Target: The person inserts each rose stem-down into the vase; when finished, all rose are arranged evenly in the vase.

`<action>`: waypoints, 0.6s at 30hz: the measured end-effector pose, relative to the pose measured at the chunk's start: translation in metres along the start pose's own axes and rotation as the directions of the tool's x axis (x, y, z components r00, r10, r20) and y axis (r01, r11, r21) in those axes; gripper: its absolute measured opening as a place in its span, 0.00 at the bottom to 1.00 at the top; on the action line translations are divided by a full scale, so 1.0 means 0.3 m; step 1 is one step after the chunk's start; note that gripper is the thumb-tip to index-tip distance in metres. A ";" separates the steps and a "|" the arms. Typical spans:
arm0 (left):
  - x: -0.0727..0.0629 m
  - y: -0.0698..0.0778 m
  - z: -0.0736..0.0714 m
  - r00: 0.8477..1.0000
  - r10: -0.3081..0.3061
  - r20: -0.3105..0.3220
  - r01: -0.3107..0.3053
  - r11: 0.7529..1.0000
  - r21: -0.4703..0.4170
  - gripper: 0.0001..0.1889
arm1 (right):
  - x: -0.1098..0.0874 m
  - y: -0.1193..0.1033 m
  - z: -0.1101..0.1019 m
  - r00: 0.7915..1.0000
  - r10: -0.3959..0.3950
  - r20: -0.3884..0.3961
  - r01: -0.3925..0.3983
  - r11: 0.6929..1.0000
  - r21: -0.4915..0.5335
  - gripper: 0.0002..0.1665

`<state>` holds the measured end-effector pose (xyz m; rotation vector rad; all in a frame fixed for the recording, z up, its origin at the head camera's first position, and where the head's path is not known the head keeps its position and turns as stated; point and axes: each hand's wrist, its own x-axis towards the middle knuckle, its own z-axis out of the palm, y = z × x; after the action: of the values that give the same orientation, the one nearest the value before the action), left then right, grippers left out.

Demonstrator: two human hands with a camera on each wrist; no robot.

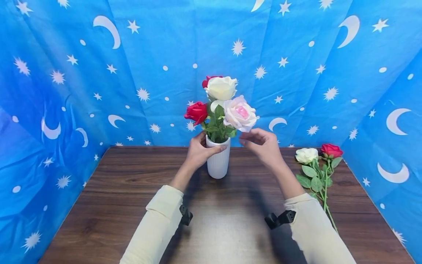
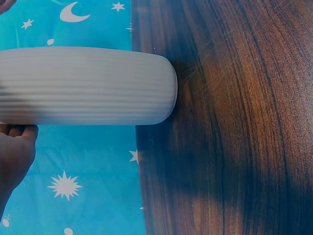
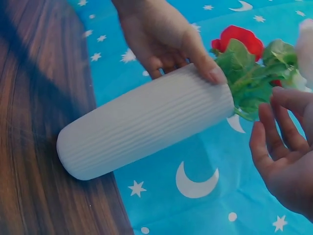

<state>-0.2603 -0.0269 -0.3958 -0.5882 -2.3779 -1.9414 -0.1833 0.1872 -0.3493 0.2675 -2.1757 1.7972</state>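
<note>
Head view had the vase (image 1: 217,165), white and ribbed, standing upright on the table (image 1: 125,205) near the centre of the frame. The left hand (image 1: 199,151) grasped it near the rim from the left, thumb laid across the front. The right hand (image 1: 264,145) was released, its fingers loosely bent just under the pink rose (image 1: 242,113); whether a fingertip touched that bloom, I could not tell.

The pink rose stood in the vase beside a white rose (image 1: 221,88) at the top of the bunch, a red rose (image 1: 196,113) at the left, and a second red bloom (image 1: 207,81) partly hidden behind the white one. Green leaves (image 1: 215,124) crowded the rim.

At the right of the frame a loose white rose (image 1: 306,156) and a loose red rose (image 1: 332,150) lay on the table side by side, blooms toward the far edge, stems running down toward the right sleeve (image 1: 318,229). Both sleeves were cream, and a black device (image 1: 186,215) sat at each wrist. Behind hung a blue cloth (image 1: 165,40) printed with white moons and stars.

Right wrist view showed the vase slanting across the centre, its base on the table at lower left, the left hand at its rim end and the right hand at the right edge, near the leaves.
</note>
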 end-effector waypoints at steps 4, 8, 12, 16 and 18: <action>0.001 -0.003 0.005 1.000 -0.002 -0.002 0.002 1.000 0.000 0.34 | -0.032 0.006 -0.036 1.000 0.030 0.009 -0.030 0.999 0.037 0.11; -0.003 -0.006 0.003 1.000 -0.010 -0.005 0.010 1.000 -0.001 0.34 | -0.063 0.008 -0.076 0.999 0.048 0.000 -0.048 0.997 0.057 0.10; -0.008 -0.006 0.004 1.000 -0.024 -0.001 0.024 1.000 0.011 0.35 | -0.104 0.016 -0.149 0.999 0.032 -0.040 -0.024 0.980 0.200 0.13; -0.004 -0.003 0.005 1.000 -0.031 -0.002 0.031 0.999 0.026 0.36 | -0.140 0.037 -0.243 0.993 -0.011 -0.115 0.051 0.936 0.349 0.16; -0.001 0.000 0.003 0.999 -0.032 -0.008 0.032 0.999 0.028 0.36 | -0.152 0.054 -0.291 0.989 -0.023 -0.143 0.079 0.914 0.398 0.17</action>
<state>-0.2598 -0.0260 -0.3960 -0.5443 -2.4214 -1.9150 -0.1360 0.2736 -0.3655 0.2794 -1.6753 2.1547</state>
